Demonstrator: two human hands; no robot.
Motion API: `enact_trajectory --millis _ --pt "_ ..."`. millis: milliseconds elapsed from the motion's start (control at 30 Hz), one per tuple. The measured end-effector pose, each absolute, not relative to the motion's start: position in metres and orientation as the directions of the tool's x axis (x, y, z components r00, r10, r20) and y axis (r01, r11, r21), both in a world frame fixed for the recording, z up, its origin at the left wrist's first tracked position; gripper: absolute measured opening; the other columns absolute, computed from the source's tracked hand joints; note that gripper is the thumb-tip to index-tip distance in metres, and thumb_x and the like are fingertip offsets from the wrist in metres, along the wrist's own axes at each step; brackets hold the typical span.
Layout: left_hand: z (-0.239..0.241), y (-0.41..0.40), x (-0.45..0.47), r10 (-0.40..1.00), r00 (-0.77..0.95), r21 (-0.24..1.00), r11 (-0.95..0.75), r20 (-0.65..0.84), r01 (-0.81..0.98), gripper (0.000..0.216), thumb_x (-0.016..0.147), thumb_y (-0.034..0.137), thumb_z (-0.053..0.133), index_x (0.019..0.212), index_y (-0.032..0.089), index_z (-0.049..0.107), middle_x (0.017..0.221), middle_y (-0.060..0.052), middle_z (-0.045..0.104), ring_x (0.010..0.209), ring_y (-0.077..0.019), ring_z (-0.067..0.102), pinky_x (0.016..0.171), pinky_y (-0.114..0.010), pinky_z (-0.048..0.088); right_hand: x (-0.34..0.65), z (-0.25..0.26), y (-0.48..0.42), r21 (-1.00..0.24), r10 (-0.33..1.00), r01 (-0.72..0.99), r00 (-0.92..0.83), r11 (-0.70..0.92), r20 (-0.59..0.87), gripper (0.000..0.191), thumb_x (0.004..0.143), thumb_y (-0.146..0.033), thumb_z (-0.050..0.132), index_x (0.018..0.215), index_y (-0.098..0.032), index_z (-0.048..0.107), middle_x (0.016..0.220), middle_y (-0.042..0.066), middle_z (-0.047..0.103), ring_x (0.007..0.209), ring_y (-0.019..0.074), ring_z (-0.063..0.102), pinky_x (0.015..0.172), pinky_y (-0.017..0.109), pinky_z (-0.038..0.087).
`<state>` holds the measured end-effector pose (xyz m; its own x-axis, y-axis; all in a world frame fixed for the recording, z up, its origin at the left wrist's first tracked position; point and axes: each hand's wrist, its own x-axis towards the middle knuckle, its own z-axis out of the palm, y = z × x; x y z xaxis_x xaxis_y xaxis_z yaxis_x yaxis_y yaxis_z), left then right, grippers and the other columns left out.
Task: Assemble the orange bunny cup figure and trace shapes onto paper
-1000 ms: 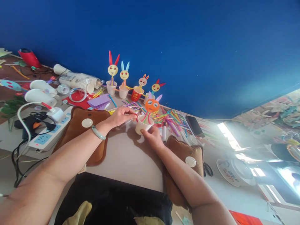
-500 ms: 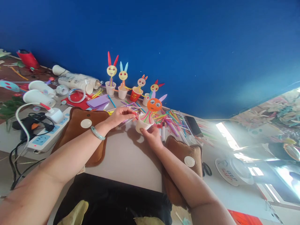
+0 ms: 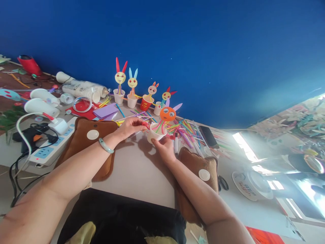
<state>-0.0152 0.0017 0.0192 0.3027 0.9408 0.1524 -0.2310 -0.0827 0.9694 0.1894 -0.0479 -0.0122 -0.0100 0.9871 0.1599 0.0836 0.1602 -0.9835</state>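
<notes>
My right hand [image 3: 164, 149] is closed around the near right side of a white paper cup [image 3: 153, 136], with the thumb on its wall. From the cup rise pink and green strips topped by an orange round face [image 3: 167, 114] with drawn eyes and long lilac ears. Just left of the cup, my left hand [image 3: 132, 128] pinches a small red piece [image 3: 144, 124]; its exact shape is partly hidden by the fingers. Another small red piece [image 3: 172, 137] shows at the cup's right. A jade-coloured bangle [image 3: 106, 145] circles my left wrist.
Several finished rabbit-faced cups [image 3: 132, 101] line the blue wall [image 3: 215, 61]. Coloured strips [image 3: 186, 134] lie scattered behind my hands. Brown cushions [image 3: 101, 162] flank the work area. A power strip [image 3: 50, 149] is at left; scissors [image 3: 223, 183] and a phone [image 3: 209, 136] are at right.
My left hand has shifted slightly right, bringing the red piece closer to the cup's left side. The right hand keeps its hold on the cup. The view has moved a little.
</notes>
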Motion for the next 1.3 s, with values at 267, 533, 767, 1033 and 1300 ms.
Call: enact_trajectory --millis 267,533,767,1033,1300 --pt "0.017 0.004 -0.015 0.950 0.243 0.973 -0.157 0.196 -0.171 0.031 0.064 0.042 0.088 0.075 0.016 0.075 0.069 -0.003 0.072 0.068 -0.0156 0.065 0.070 -0.030 0.051 0.190 -0.012 -0.048 -0.988 0.991 0.076 -0.031 0.133 0.131 0.052 0.068 -0.047 0.083 0.109 -0.016 0.071 0.113 0.013 0.076 0.108 0.0329 0.070 0.096 0.046 0.055" --pt "0.019 0.004 -0.018 0.937 0.258 0.970 -0.211 0.236 -0.124 0.025 0.070 0.040 0.084 0.074 0.017 0.076 0.071 -0.001 0.073 0.070 -0.0143 0.064 0.075 -0.029 0.051 0.190 -0.005 -0.052 -0.990 0.989 0.079 -0.100 0.118 0.110 0.054 0.071 -0.053 0.082 0.110 -0.017 0.073 0.114 0.012 0.076 0.109 0.0333 0.070 0.098 0.047 0.054" --pt "0.016 0.005 -0.015 0.957 0.209 0.969 -0.160 0.199 -0.188 0.032 0.061 0.041 0.090 0.076 0.016 0.076 0.076 -0.003 0.075 0.075 -0.0160 0.065 0.078 -0.031 0.052 0.189 -0.004 -0.052 -0.995 0.991 0.016 -0.099 0.094 0.092 0.054 0.070 -0.053 0.083 0.109 -0.017 0.073 0.116 0.012 0.076 0.111 0.0334 0.069 0.101 0.047 0.053" --pt "0.026 -0.001 -0.015 0.933 0.292 0.956 -0.135 0.211 -0.259 0.034 0.063 0.040 0.090 0.079 0.015 0.074 0.077 -0.004 0.074 0.072 -0.0156 0.066 0.075 -0.032 0.053 0.189 -0.008 -0.051 -0.994 0.992 0.020 -0.061 0.110 0.109 0.053 0.069 -0.052 0.084 0.108 -0.017 0.073 0.114 0.013 0.076 0.109 0.0331 0.070 0.100 0.047 0.054" --pt "0.017 0.005 -0.019 0.955 0.222 0.970 -0.154 0.195 -0.188 0.035 0.066 0.045 0.087 0.083 0.016 0.076 0.084 -0.004 0.076 0.079 -0.0163 0.065 0.076 -0.029 0.051 0.188 -0.009 -0.051 -0.992 0.994 0.060 -0.021 0.108 0.107 0.052 0.068 -0.051 0.084 0.106 -0.017 0.073 0.111 0.012 0.077 0.106 0.0330 0.071 0.097 0.047 0.055"
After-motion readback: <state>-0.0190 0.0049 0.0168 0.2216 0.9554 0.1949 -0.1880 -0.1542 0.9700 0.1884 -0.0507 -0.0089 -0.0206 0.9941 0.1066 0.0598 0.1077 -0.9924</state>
